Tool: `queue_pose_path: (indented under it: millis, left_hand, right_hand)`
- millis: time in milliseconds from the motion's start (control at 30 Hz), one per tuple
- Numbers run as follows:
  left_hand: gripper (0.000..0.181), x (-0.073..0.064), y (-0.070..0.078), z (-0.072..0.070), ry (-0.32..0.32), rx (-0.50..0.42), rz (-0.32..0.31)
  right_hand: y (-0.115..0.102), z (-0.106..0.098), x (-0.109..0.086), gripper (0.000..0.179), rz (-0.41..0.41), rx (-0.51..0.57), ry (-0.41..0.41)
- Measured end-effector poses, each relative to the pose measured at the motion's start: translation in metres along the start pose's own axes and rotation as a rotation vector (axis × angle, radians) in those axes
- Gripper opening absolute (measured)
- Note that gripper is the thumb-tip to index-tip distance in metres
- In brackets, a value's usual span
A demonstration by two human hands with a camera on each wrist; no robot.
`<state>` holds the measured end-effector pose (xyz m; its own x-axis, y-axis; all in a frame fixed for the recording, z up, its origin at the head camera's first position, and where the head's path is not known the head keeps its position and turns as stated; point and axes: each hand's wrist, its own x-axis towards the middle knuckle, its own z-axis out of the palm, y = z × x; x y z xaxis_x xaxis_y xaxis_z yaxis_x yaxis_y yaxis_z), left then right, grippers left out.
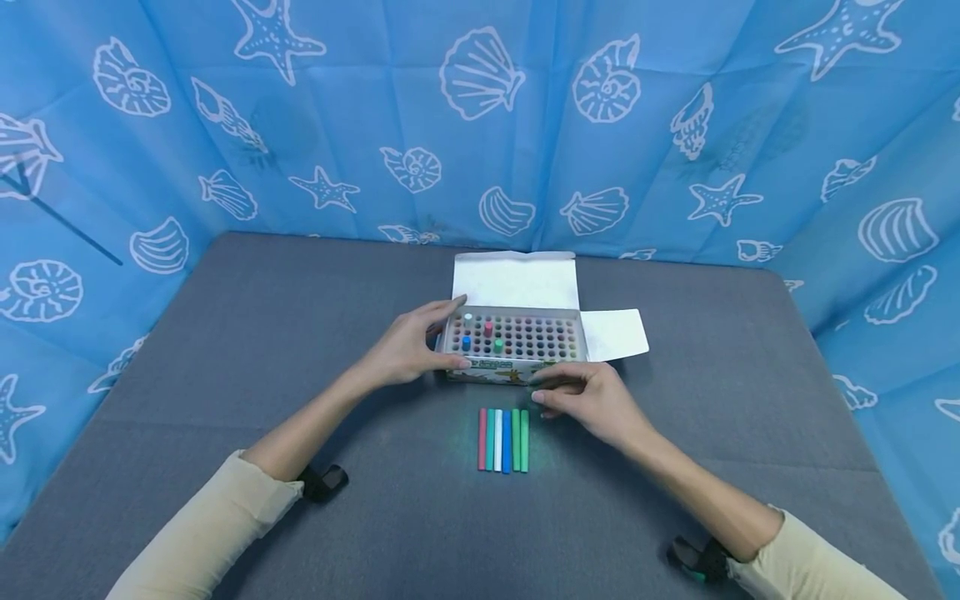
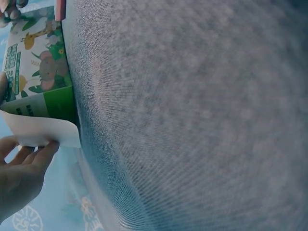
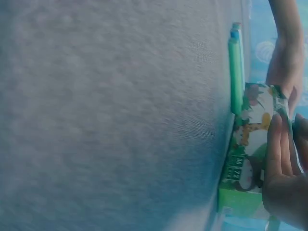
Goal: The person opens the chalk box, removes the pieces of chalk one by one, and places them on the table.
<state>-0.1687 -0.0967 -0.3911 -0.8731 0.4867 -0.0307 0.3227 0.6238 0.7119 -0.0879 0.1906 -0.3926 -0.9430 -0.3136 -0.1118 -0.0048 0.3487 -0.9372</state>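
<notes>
My left hand point(image 1: 411, 343) grips the left end of an open chalk box point(image 1: 517, 372), thumb at the front and fingers at the back. In the left wrist view its fingers press on a white side flap point(image 2: 45, 130). Chalk sticks stand in the box's holed tray point(image 1: 536, 340): white, pink point(image 1: 488, 329), blue point(image 1: 466, 342) and green point(image 1: 498, 345). My right hand point(image 1: 588, 398) is at the box's front, fingertips close to or touching the printed side, with no chalk visible in it. Several chalk sticks point(image 1: 506, 442) lie in a row before the box.
The box's white lid point(image 1: 516, 281) is folded back, and another white flap point(image 1: 615, 333) sticks out to the right. A grey cloth point(image 1: 337, 533) covers the table. Behind and beside it hangs a blue shell-patterned curtain point(image 1: 345, 117).
</notes>
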Motion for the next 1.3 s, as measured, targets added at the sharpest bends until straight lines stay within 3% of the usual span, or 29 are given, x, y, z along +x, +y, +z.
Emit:
queue_pose_path:
  millis: [633, 867, 1300]
  left_hand:
    - [0.093, -0.002, 0.0, -0.002, 0.001, 0.0, 0.0]
    - [0.093, -0.003, 0.0, -0.001, 0.001, -0.004, -0.004]
    - [0.092, 0.0, -0.001, -0.001, -0.006, -0.012, 0.007]
  right_hand:
    - [-0.034, -0.007, 0.018, 0.024, -0.157, -0.096, 0.085]
    - [-0.036, -0.006, 0.029, 0.023, -0.176, -0.076, 0.09]
    - [-0.036, -0.01, 0.052, 0.02, -0.162, -0.21, 0.079]
